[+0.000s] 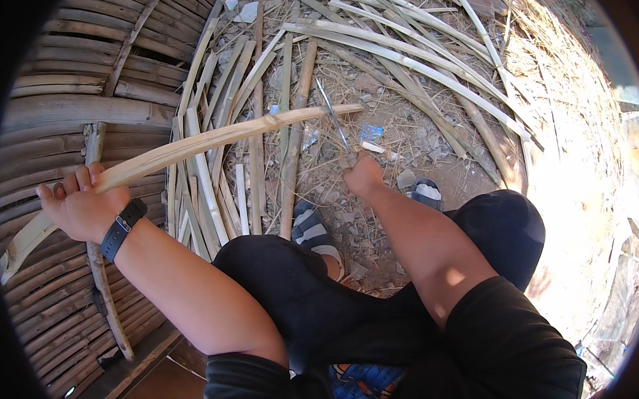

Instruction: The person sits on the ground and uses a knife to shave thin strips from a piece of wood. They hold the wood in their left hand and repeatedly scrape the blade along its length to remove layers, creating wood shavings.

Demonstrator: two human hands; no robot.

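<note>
My left hand (88,204) is closed around a long pale bamboo strip (210,139) near its left end. The strip slants up to the right across the view, and its far end lies over the knife blade. In my right hand (365,176) is the handle of a long thin knife (336,117), its blade pointing up and away from me. The blade crosses the strip close to its right tip; whether it cuts into it I cannot tell. A dark watch (123,228) is on my left wrist.
Split bamboo strips (226,96) lie in a heap beyond and left of my feet, and more long strips (427,59) fan out at the far right. A slatted bamboo wall (54,168) stands on the left. Shavings and a blue plastic scrap (371,132) litter the ground.
</note>
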